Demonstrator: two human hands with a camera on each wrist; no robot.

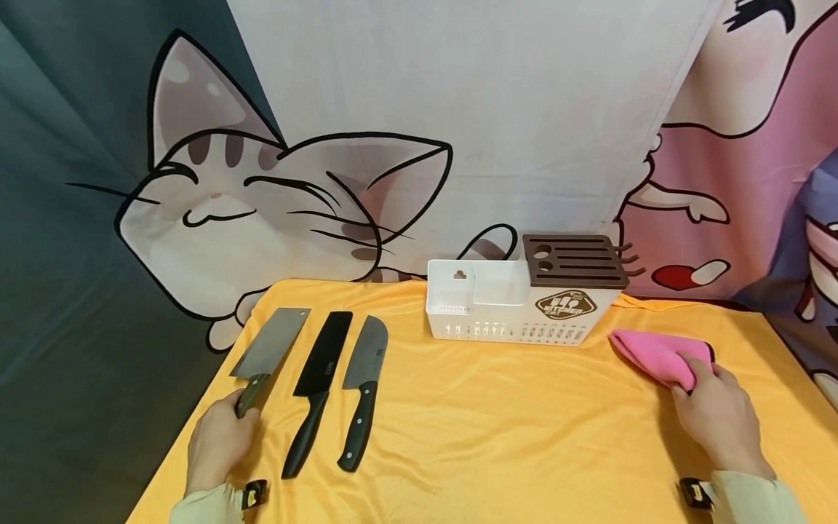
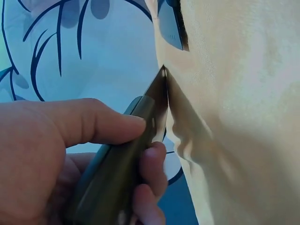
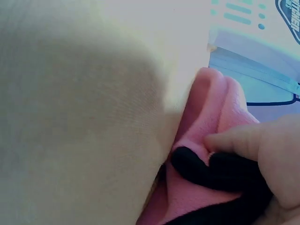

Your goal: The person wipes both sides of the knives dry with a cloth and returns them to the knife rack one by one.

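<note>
Head view shows us the cleaver (image 1: 271,346) at the left of the yellow-covered table (image 1: 491,407), just left of the black-bladed knife (image 1: 326,356), its blade pointing away from us. Our left grip (image 1: 221,440) is clamped on the cleaver's handle (image 1: 254,393); in the left wrist view the thumb (image 2: 108,123) presses one side and the fingers (image 2: 153,165) curl round the other. Our right grip (image 1: 720,415) pinches the folded pink cloth (image 1: 655,353) at the table's right, near the white knife holder (image 1: 517,313).

We judge the step in hand to be taking up cleaver and cloth together. To do it well, we should hold the handle firmly behind the blade's heel, raise the cleaver without swinging it over the neighbouring knife, and turn its sharp edge, which we take to be the left one, away from the right grip. The cloth should stay bunched thick, with no skin near that edge.

The cleaver has a broad, nearly rectangular grey blade with a small hole by the far corner, and a dark olive handle with pale rivets. We cannot tell whether the blade touches the table.
</note>
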